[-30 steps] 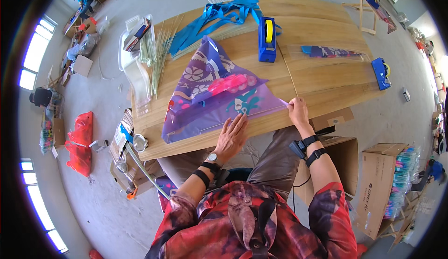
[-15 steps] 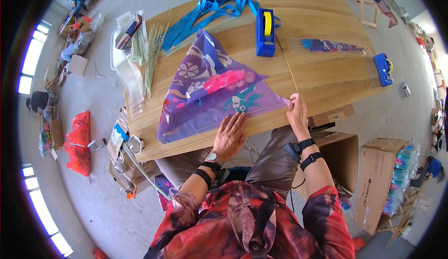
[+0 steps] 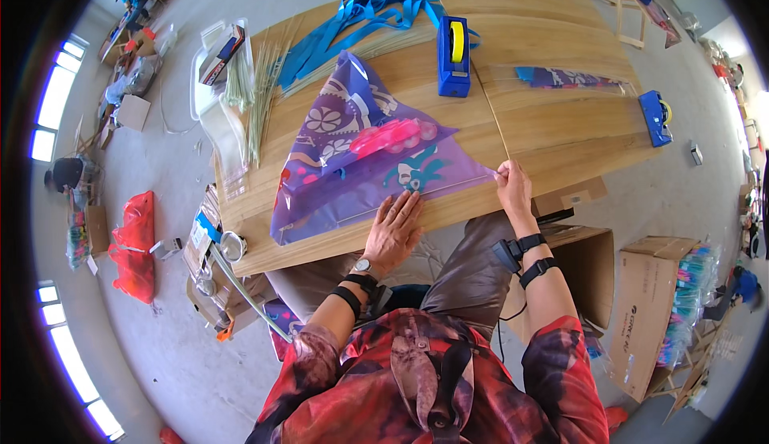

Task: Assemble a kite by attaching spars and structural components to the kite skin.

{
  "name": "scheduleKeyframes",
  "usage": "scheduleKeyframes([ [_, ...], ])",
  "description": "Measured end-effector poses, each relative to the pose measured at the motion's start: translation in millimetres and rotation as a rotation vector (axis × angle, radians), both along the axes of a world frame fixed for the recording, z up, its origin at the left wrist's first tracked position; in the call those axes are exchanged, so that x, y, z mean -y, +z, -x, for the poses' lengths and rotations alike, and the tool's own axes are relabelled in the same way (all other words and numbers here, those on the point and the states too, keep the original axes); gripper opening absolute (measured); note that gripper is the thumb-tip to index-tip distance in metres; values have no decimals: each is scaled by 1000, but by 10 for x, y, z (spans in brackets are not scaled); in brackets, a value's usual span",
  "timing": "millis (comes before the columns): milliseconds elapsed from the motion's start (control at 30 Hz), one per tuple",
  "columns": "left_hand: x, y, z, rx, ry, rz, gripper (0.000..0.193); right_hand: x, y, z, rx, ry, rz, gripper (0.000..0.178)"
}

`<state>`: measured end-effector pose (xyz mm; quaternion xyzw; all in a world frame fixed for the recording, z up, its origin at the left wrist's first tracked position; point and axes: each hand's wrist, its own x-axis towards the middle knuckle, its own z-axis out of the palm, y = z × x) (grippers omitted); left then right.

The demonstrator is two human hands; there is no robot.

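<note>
My left hand (image 3: 394, 228) lies flat on the purple kite sail (image 3: 352, 164), right hand (image 3: 511, 188) fingers pinching its 3 o'clock tip on the table (image 3: 561, 132), thin stick (image 3: 489, 108) seemingly unattached.

The kite (image 3: 352, 164) is thin glossy plastic film, purple with pink print. The desk (image 3: 553, 124) is smooth pale wood with visible grain. The tape dispenser (image 3: 453, 60) is shiny blue plastic.

One head-worn fisheye looks steeply down, close over the wooden table (image 3: 561, 136).
</note>
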<state>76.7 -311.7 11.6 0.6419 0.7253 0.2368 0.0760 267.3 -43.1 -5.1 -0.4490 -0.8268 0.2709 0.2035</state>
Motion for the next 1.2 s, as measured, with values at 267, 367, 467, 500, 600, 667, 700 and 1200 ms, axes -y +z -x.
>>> scheduleKeyframes([
  [267,43,-39,11,-1,1,-9,62,320,161,-82,178,95,-358,26],
  [367,44,-48,4,22,-5,-12,64,467,230,-148,331,189,-334,40],
  [467,56,-45,8,8,-5,-1,66,535,251,-166,447,244,-394,48],
  [500,59,-43,10,-1,-3,0,67,550,246,-174,448,244,-392,48],
  [600,53,-32,11,-17,-2,1,67,568,232,-214,479,278,-443,53],
  [667,61,-24,9,-29,1,-4,66,517,253,-273,494,374,-501,56],
  [700,64,-19,7,-29,4,-10,65,490,265,-299,494,373,-503,56],
  [1200,101,-41,16,16,-13,-75,59,515,127,-301,-159,-144,26,26],
])
